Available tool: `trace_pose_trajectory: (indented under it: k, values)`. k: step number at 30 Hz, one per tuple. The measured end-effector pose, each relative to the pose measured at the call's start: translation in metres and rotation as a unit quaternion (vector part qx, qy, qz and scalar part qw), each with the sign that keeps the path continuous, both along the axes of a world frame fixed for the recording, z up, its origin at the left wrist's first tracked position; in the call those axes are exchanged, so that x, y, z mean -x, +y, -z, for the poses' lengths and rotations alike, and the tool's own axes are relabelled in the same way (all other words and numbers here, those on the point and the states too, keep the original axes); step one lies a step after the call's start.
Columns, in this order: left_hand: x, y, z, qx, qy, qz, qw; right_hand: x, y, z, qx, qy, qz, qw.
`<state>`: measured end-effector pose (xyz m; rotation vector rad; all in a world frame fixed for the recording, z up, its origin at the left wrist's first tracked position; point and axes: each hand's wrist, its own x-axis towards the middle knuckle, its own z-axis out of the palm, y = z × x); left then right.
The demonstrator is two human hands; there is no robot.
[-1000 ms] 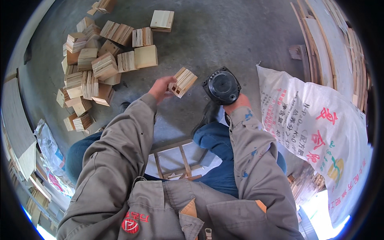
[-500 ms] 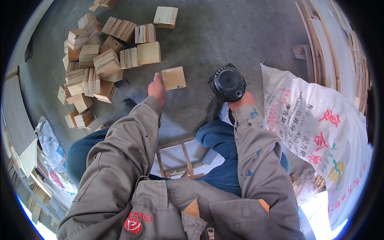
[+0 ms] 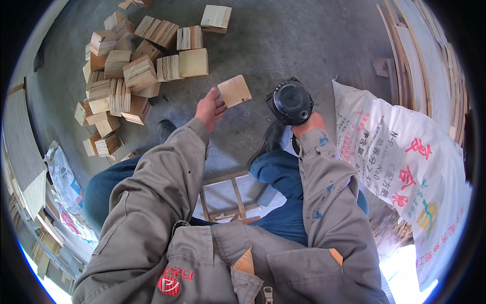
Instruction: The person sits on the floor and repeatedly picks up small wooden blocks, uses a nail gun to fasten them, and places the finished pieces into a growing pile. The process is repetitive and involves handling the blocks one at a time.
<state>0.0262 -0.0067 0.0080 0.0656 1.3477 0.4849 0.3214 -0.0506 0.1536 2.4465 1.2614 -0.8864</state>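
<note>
My right hand (image 3: 310,124) grips a black nail gun (image 3: 289,101), seen from above by its round cap; its body and nose are hidden below. Left of it, a square plywood block (image 3: 234,91) lies slightly turned, with a seam across its upper face. My left hand (image 3: 209,109) is beside the block's left edge, index finger stretched out and the other fingers loosely bent and apart. Its fingertips are close to the block; whether they touch it I cannot tell. Nothing shows in that palm.
A heap of plywood blocks (image 3: 139,73) lies at the far left, with one single block (image 3: 216,19) behind it. A white printed sack (image 3: 390,147) bulges at the right, near long stacked boards (image 3: 415,55). Between my legs is a wooden frame (image 3: 237,195). Plastic bags (image 3: 66,175) lie at left.
The block has shifted right and turned counterclockwise. My left hand has moved right with it, and its fingers have spread. The nail gun stays in my right hand, and the view has shifted slightly.
</note>
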Motion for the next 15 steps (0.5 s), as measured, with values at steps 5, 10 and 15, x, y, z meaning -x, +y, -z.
trace_pose_trajectory:
  k: [5,10,15]
  values:
    - [0.011,0.009,-0.019,-0.033,0.102,0.023,0.994,-0.008,-0.003,0.003,-0.007,0.025,0.021,0.999]
    - [0.036,0.04,-0.048,-0.138,0.087,-0.054,0.985,0.0,-0.003,-0.001,0.013,0.004,-0.009,1.0]
    - [0.035,0.09,-0.185,-0.294,0.024,-0.044,0.954,0.0,-0.007,0.005,0.006,-0.01,-0.033,0.999]
